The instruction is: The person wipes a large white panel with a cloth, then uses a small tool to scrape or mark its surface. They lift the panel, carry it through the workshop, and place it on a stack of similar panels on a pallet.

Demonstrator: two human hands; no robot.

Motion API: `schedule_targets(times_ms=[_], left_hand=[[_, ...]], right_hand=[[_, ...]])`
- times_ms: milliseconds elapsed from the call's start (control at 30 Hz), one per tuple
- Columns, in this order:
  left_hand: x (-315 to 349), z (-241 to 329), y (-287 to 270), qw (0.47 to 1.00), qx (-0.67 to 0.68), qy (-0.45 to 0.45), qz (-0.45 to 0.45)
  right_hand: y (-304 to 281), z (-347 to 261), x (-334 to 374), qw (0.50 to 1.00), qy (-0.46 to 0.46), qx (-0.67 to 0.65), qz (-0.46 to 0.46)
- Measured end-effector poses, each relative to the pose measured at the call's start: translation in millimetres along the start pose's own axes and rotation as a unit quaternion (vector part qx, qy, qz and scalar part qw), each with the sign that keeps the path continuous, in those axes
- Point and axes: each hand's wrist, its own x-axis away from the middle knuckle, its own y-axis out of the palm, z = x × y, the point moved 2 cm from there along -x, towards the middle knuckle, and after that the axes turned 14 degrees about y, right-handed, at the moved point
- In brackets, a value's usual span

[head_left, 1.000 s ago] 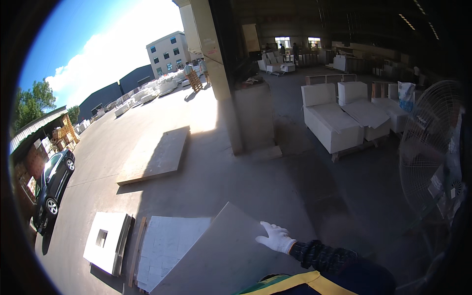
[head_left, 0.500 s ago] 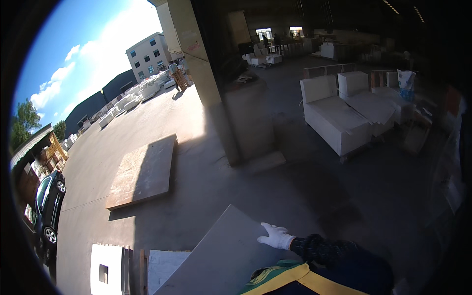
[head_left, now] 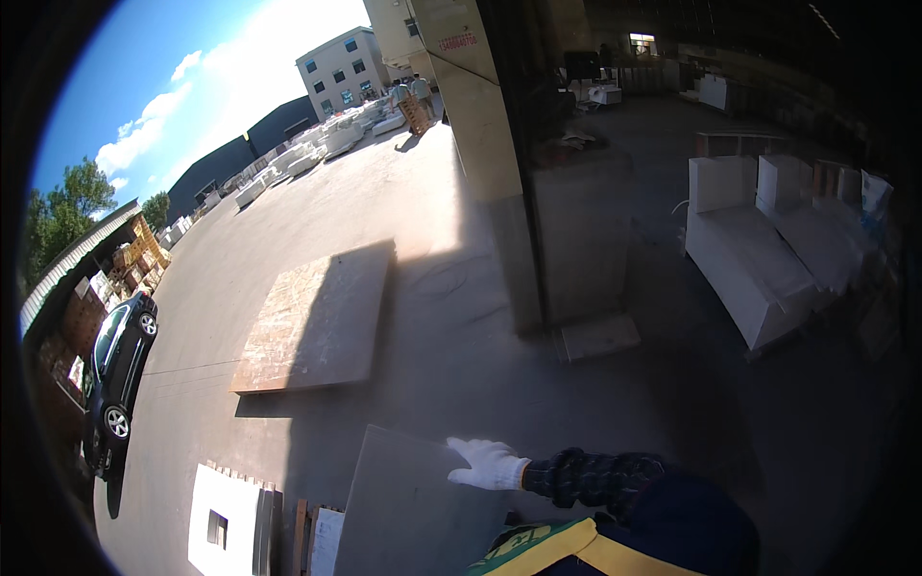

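Head view: the grey slab (head_left: 408,504) is at lower centre. The gloved right hand (head_left: 491,466) contacts its edge, thumb apart; clamping cannot be determined, nor the left hand's grip.

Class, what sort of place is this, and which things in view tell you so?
Probably a stone or slab workshop opening onto a yard: white blocks stand in the shaded interior, rows of pale pieces lie outside, and the gloved right hand is at a flat grey slab.

An open-sided workshop (head_left: 624,403): white blocks (head_left: 740,259) stand inside, a pillar (head_left: 488,163) marks its edge, pale stacks (head_left: 341,142) line the yard (head_left: 202,307).
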Motion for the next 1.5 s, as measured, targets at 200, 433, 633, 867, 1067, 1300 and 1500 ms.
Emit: schedule_targets(times_ms=[200, 433, 633, 867, 1067, 1300, 1500], left_hand=[[-116, -16, 28, 0.999, 0.040, -0.025, 0.027], [-240, -37, 62, 0.996, 0.062, -0.054, 0.037], [-333, -55, 87, 0.992, 0.072, -0.080, 0.059], [-428, -52, 84, 0.981, 0.066, -0.119, 0.140], [-491, -63, 57, 0.962, 0.069, -0.159, 0.211], [-572, -100, 7, 0.951, 0.085, -0.178, 0.237], [-632, -122, -57, 0.946, 0.105, -0.187, 0.241]], right_hand=[[-43, -80, -137, 0.999, -0.034, 0.038, 0.014], [-53, -124, -251, 0.998, -0.030, 0.046, 0.001], [-44, -161, -370, 0.997, -0.063, 0.041, -0.032], [-67, -262, -511, 0.978, -0.166, -0.003, -0.126], [-51, -334, -590, 0.966, -0.200, 0.044, -0.159], [-11, -407, -661, 0.971, -0.189, 0.055, -0.134], [16, -481, -694, 0.980, -0.164, 0.065, -0.092]])
